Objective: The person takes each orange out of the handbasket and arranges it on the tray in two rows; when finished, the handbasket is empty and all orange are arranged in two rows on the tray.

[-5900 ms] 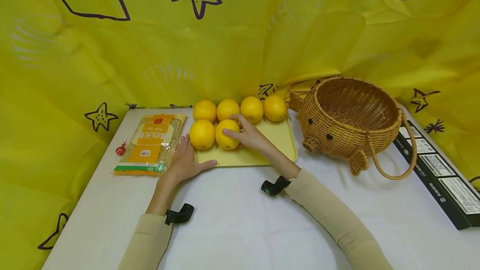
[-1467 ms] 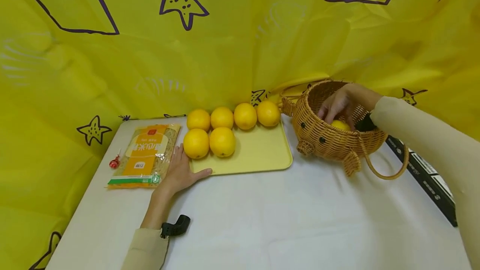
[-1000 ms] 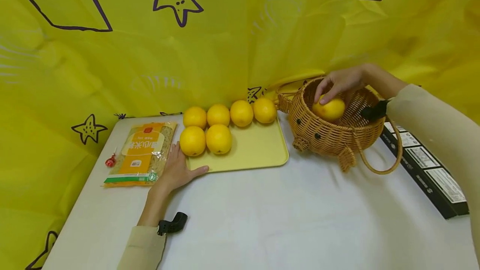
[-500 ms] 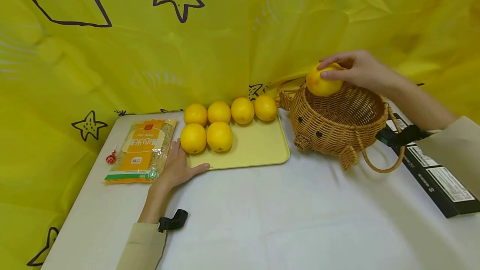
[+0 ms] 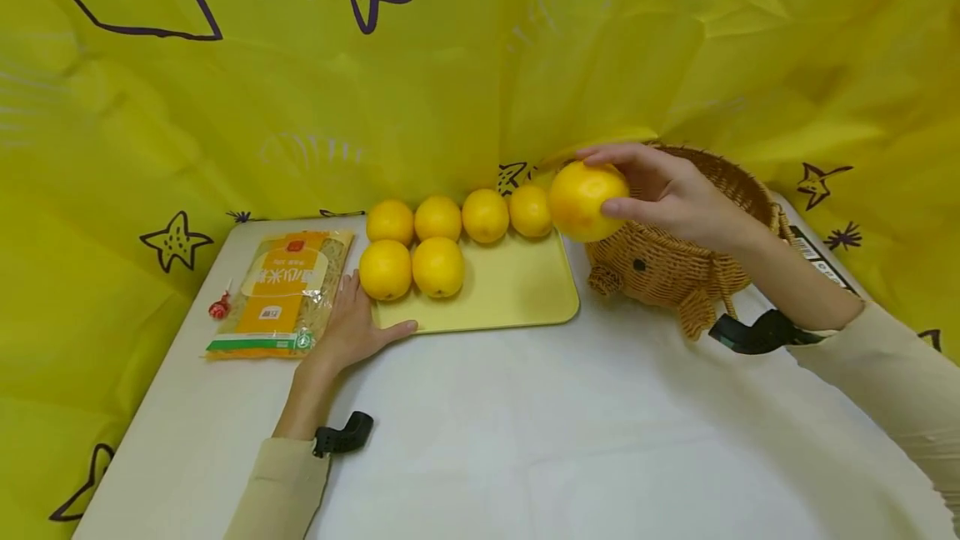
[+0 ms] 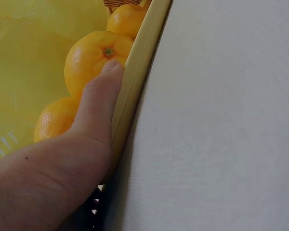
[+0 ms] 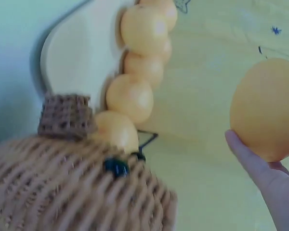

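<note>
My right hand (image 5: 678,194) grips an orange (image 5: 588,201) in the air, between the tray's right end and the wicker basket (image 5: 667,269). The right wrist view shows the same orange (image 7: 267,109) held by fingers and thumb. My left hand (image 5: 352,332) lies against the left front corner of the yellow tray (image 5: 517,298), thumb along its front edge. Several oranges stand on the tray: a back row, with an orange (image 5: 485,216) among it, and two in front, including a front orange (image 5: 438,267). In the left wrist view my thumb (image 6: 98,101) is in front of an orange (image 6: 94,55).
A noodle-like plastic packet (image 5: 281,294) lies left of the tray, with a red lollipop (image 5: 220,307) beside it. Behind the basket, a black box (image 5: 821,261) shows partly. A yellow patterned cloth (image 5: 420,107) hangs behind the white table (image 5: 480,440).
Over these seconds my right hand first held an orange over the tray, then inside the basket. It has since lifted the orange out and moved left towards the tray. The left hand stays at the tray.
</note>
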A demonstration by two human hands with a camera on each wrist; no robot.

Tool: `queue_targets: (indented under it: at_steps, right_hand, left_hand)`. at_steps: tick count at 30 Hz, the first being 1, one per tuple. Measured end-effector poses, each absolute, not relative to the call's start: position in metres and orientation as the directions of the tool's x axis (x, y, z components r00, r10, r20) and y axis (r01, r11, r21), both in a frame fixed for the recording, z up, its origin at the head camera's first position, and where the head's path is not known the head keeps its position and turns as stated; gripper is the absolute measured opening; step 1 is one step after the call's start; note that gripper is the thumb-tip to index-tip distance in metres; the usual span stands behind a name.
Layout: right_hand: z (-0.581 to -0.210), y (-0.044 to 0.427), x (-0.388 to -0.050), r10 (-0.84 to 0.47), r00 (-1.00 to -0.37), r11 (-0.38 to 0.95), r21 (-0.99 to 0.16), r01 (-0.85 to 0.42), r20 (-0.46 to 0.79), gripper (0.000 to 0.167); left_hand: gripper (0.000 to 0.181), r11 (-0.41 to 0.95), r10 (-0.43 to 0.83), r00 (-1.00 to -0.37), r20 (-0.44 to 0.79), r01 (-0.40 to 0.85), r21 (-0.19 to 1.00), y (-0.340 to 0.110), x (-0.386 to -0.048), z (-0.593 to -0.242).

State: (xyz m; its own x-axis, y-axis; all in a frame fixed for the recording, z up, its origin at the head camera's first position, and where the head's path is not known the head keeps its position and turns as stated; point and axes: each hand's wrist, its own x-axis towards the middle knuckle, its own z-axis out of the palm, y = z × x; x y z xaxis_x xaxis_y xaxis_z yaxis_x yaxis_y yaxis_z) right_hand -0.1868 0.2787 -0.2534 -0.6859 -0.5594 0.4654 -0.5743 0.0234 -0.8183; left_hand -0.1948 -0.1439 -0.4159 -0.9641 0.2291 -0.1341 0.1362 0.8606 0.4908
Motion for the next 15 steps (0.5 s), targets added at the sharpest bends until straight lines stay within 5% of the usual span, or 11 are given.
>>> queue_targets:
  at_steps: [15]
  right_hand:
    - [-0.280, 0.232, -0.194, -0.554, -0.687, -0.052, -0.843, -0.536, 0.471, 0.051]
  left_hand:
    - [0.125, 0.860, 0.221, -0.966, -0.136, 0.127, 0.494, -0.142, -0.194, -0.416]
